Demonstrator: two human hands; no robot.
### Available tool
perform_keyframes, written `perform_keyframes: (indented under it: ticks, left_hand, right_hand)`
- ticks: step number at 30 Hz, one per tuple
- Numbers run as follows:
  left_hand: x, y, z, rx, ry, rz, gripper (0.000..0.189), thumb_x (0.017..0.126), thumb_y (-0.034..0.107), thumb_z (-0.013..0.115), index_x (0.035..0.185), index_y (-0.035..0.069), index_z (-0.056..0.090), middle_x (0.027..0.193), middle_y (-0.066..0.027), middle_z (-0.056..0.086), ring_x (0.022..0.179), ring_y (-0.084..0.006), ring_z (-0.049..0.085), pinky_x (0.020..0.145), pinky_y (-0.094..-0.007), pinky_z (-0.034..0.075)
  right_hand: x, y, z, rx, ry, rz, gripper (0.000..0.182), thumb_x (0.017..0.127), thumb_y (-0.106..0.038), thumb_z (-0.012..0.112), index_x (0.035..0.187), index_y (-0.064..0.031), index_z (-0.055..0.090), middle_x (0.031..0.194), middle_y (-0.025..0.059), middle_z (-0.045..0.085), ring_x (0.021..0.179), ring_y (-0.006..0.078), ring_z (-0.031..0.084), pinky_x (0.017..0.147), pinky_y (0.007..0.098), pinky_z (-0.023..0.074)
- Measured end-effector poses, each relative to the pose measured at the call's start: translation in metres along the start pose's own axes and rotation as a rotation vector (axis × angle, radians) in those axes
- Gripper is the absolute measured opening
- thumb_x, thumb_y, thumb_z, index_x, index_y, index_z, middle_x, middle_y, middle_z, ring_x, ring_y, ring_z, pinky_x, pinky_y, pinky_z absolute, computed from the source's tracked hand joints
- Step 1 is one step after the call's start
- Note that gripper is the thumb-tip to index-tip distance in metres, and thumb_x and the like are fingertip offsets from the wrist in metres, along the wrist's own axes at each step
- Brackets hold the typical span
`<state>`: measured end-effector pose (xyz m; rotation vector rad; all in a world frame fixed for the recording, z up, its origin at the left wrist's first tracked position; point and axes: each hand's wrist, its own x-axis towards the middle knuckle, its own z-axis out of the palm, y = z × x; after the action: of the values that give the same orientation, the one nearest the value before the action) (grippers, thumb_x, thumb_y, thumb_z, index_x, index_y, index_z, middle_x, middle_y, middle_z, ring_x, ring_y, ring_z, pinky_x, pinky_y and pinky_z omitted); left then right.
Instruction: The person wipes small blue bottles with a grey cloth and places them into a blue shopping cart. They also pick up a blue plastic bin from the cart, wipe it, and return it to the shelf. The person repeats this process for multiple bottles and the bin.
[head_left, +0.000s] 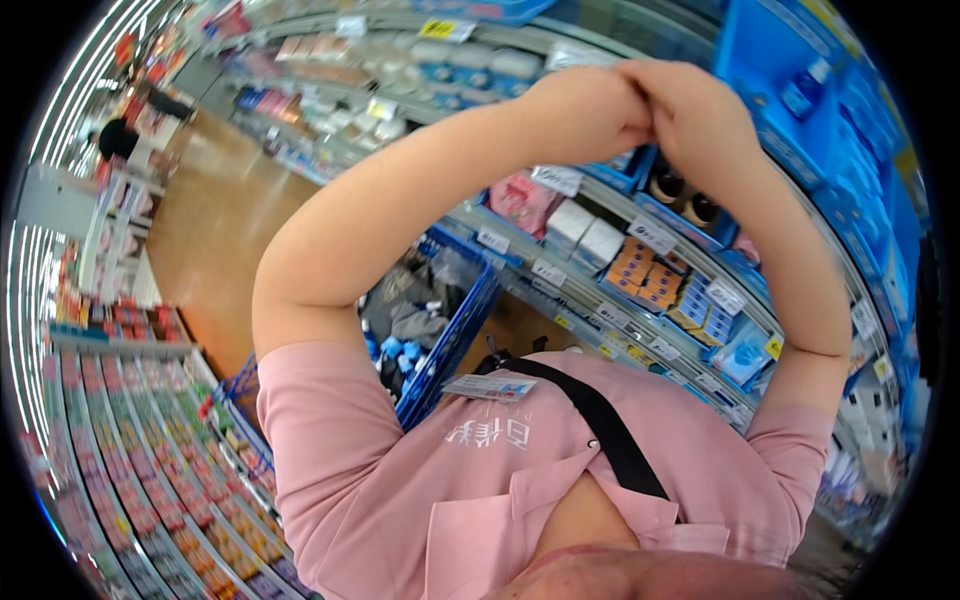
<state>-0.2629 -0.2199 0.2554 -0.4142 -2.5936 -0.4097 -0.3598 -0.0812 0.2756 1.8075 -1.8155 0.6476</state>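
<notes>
Both my arms reach up and forward in front of store shelves, and the hands meet at the top. My left hand and my right hand touch each other, with fingers partly hidden between them; whether either holds something small cannot be told. Behind and below them are a pink packet, white boxes, orange small boxes and blue-and-yellow boxes on a shelf with price tags. A blue plastic basket with grey and blue goods stands beside my body.
Blue bins, one holding a blue bottle, line the upper right. An aisle floor runs at the left, with a person in dark clothes far off. Shelves of packaged goods stand at the lower left.
</notes>
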Motion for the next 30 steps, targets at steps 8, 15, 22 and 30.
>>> perform_keyframes:
  ticks: [8,15,22,30]
  left_hand:
    - [-0.295,-0.007,0.062,-0.124,-0.248,-0.639,0.019,0.075,0.028,0.061,0.075,0.009,0.065,0.073,-0.0140,0.062,0.069,-0.0336,0.060,0.061,-0.0434,0.049]
    - [-0.498,0.040,0.164,-0.352,-0.145,-1.324,0.018,0.077,0.021,0.063,0.088,0.008,0.068,0.082,-0.0144,0.065,0.079,-0.0309,0.062,0.070,-0.0390,0.049]
    - [-0.613,0.032,0.178,0.170,0.291,-1.897,0.039,0.072,0.023,0.070,0.104,0.002,0.062,0.096,-0.0188,0.061,0.096,-0.0334,0.057,0.083,-0.0396,0.046]
    - [-0.651,-0.005,0.187,-0.112,0.108,-2.201,0.064,0.064,0.036,0.076,0.113,-0.001,0.056,0.108,-0.0216,0.059,0.097,-0.0337,0.059,0.083,-0.0391,0.047]
  right_hand:
    - [-0.055,-0.167,0.231,0.739,-0.538,0.073,0.014,0.076,-0.016,0.052,0.086,-0.0131,0.061,0.084,0.0112,0.064,0.081,0.0325,0.061,0.066,0.0423,0.0472]
    - [-0.152,-0.281,0.376,0.789,-1.242,-0.109,0.028,0.081,-0.017,0.053,0.108,-0.0135,0.060,0.099,0.0143,0.064,0.093,0.0334,0.059,0.079,0.0434,0.0468]
    - [-0.154,-0.309,0.433,0.624,-1.248,0.087,0.056,0.079,-0.008,0.053,0.132,-0.0194,0.039,0.118,0.0186,0.051,0.103,0.0368,0.053,0.084,0.0427,0.0462]
    - [-0.187,-0.321,0.487,0.522,-1.440,-0.014,0.048,0.076,-0.011,0.057,0.123,-0.0160,0.045,0.104,0.0175,0.061,0.094,0.0362,0.059,0.078,0.0448,0.0470]
